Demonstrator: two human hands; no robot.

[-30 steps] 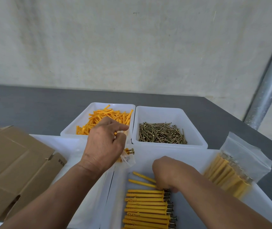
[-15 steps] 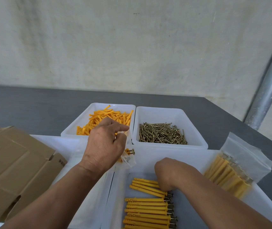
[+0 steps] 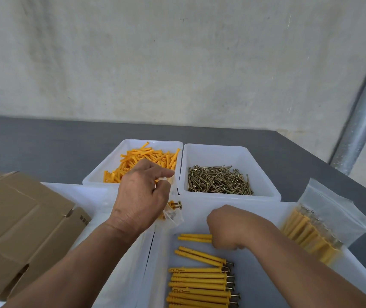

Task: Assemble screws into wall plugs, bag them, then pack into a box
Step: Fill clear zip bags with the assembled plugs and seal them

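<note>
Left hand (image 3: 139,196) in pinch on half-hidden bag (image 3: 174,215); right hand (image 3: 224,227) fisted round two plugs (image 3: 194,237).

Soft even daylight, edge distortion

We take the screw bin (image 3: 228,197) as mark. The plug bin (image 3: 98,180) touches its left side. Before it lies a tray (image 3: 202,213) of plugs (image 3: 197,283), a full bag (image 3: 324,221) on the tray's right rim. Before its left corner the left hand (image 3: 139,198) holds a small bag (image 3: 174,215); the right hand (image 3: 226,227) grips plugs in the tray. Cartons (image 3: 17,223) lie far left, a pole (image 3: 363,116) behind right.
</note>
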